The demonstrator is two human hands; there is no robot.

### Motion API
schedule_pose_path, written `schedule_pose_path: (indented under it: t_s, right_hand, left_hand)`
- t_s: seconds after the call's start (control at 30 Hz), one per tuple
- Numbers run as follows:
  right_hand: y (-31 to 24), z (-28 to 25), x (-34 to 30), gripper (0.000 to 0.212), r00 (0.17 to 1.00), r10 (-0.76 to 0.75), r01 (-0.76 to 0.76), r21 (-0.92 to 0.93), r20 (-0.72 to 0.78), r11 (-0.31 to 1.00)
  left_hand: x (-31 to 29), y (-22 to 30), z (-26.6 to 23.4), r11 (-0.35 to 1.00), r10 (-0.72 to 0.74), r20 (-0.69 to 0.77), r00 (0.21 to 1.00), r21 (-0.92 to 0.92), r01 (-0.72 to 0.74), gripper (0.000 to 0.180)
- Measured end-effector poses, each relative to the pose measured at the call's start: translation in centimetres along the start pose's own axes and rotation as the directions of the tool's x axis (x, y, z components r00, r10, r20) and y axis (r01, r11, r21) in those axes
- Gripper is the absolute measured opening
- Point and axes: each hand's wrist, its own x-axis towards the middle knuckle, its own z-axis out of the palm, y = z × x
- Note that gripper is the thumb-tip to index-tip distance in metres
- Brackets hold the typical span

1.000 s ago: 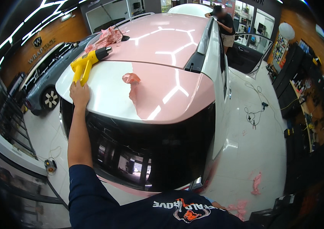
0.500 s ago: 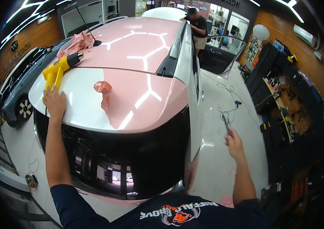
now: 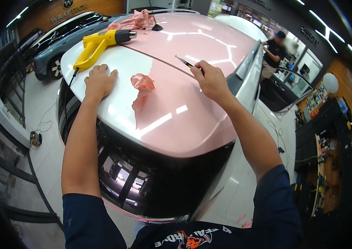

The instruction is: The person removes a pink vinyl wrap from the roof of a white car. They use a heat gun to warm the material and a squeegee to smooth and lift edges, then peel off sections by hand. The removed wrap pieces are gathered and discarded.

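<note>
My left hand (image 3: 101, 81) lies on the bare white part of the car's rear roof panel (image 3: 120, 108), fingers apart and holding nothing. Just beyond its fingertips, a yellow heat gun (image 3: 94, 49) with a black nozzle rests on the panel, its cord hanging over the left edge. My right hand (image 3: 211, 81) grips a utility knife (image 3: 189, 64) above the pink-filmed side, near the panel seam. The blade end points away and to the left. Between my hands, a crumpled flap of pink film (image 3: 142, 84) stands up from the torn film edge.
More crumpled pink film (image 3: 136, 20) lies on the roof by a black antenna (image 3: 157, 25). Another person (image 3: 274, 54) stands at the car's far right, by an open door (image 3: 286, 89). A grey-blue car (image 3: 76, 39) is parked at left; a cluttered workbench (image 3: 319, 166) stands right.
My right hand has swung from beside the car to above the pink panel with the knife. My left hand has come off the heat gun's handle onto the white surface. The view has turned.
</note>
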Motion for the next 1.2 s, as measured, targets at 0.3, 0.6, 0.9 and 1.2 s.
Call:
schedule_pose_path:
  t_s: [0.3,0.6,0.9,1.2]
  right_hand:
    - [-0.5,5.7,7.1,0.03,0.988,-0.087,0.106,-0.148,0.129,0.983]
    - [0.2,6.1,6.9,0.022,0.959,-0.258,0.276,-0.195,0.117,0.941]
    - [0.5,6.0,7.2,0.022,0.957,-0.266,0.285,-0.192,0.119,0.939]
    - [0.0,6.1,7.1,0.032,0.945,-0.302,0.323,-0.221,0.121,0.92]
  left_hand:
    - [-0.2,-0.2,0.2,1.0,-0.004,-0.044,0.999,-0.004,0.004,0.05]
    - [0.3,-0.7,1.2,0.997,0.057,-0.076,0.995,0.054,-0.053,0.048]
    - [0.4,-0.5,0.9,0.999,0.034,-0.062,0.998,0.002,-0.034,0.048]
    - [0.3,-1.1,0.6,0.999,0.028,-0.026,0.999,0.016,-0.028,0.054]
